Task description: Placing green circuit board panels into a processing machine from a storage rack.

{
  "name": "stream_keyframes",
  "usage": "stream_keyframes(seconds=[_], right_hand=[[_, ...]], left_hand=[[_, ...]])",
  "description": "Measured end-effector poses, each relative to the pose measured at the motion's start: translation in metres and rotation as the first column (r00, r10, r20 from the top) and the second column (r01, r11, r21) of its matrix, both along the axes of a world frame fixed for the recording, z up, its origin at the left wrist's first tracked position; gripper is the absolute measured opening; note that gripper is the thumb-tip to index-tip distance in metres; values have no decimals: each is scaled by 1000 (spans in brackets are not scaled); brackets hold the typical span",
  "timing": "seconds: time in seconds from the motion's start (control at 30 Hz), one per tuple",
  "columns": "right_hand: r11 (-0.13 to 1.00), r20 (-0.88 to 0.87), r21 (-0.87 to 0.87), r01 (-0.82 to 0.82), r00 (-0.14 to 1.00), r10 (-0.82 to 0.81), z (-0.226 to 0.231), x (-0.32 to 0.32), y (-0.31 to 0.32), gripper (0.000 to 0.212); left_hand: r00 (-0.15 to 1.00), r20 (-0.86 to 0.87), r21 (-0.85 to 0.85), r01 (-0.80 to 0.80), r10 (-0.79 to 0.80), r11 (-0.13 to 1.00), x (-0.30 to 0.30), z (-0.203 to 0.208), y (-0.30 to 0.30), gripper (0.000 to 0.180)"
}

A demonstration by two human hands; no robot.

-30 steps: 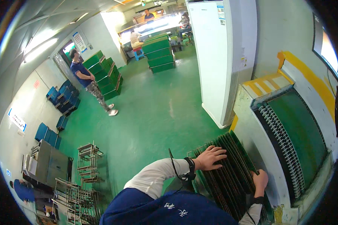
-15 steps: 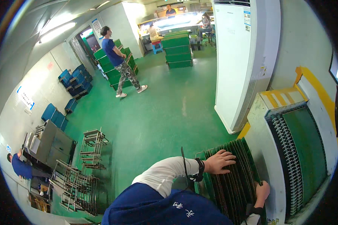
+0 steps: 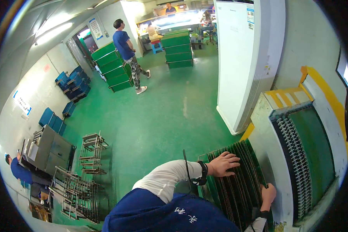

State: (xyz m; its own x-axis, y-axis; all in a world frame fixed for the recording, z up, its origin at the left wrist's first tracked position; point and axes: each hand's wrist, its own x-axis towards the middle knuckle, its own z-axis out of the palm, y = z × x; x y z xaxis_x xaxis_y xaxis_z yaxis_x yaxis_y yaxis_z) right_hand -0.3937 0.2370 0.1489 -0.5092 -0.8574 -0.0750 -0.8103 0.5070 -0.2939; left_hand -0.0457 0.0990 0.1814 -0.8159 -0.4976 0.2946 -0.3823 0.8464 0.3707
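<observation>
Many thin green board panels (image 3: pixel 236 193) stand on edge, close together in a rack (image 3: pixel 203 156) at the lower right. My left hand (image 3: pixel 223 164) lies across their top edges with fingers stretched out and spread, holding nothing. At the right side of the row, my right hand (image 3: pixel 267 194) has its fingers closed on the edge of a green panel (image 3: pixel 255 158). Its fingertips are partly hidden. Beside the rack is a machine (image 3: pixel 280 106) with a column of white toothed rollers (image 3: pixel 295 166) and a flat green panel (image 3: pixel 313 150).
A tall white cabinet-like unit (image 3: pixel 236 65) stands ahead on the right. Metal racks (image 3: pixel 75 193) are at lower left, near a grey cabinet (image 3: pixel 52 149) and a person (image 3: pixel 21 170). Another person (image 3: pixel 123 46) walks past stacked green panels (image 3: pixel 110 65). Blue bins (image 3: pixel 71 85) line the left wall.
The walking person has moved to the right, past the green stack. My hands keep nearly the same places on the panels; the view has shifted slightly.
</observation>
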Motion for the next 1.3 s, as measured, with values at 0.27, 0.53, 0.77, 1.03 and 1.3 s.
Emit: stream_keyframes(seconds=[0.27,0.53,0.77,1.03,1.3], right_hand=[[1000,41,-7,8,999,-8,12,8,-1,35],[996,10,-87,9,1000,-8,3,5,1,36],[999,50,-39,11,999,-9,14,9,1,36],[998,29,-55,4,1000,-3,4,5,0,38],[999,-11,-35,13,1000,-13,-3,1,1,36]], left_hand=[[1000,-2,-8,-8,8,1000,-1,-4,-2,53],[1000,13,-14,2,-1,1000,-3,-5,-3,54],[1000,14,-8,0,0,1000,-2,-2,-2,55],[1000,14,-13,-6,6,1000,-3,-4,-2,54],[1000,9,-22,-10,10,1000,-3,-1,-1,54]])
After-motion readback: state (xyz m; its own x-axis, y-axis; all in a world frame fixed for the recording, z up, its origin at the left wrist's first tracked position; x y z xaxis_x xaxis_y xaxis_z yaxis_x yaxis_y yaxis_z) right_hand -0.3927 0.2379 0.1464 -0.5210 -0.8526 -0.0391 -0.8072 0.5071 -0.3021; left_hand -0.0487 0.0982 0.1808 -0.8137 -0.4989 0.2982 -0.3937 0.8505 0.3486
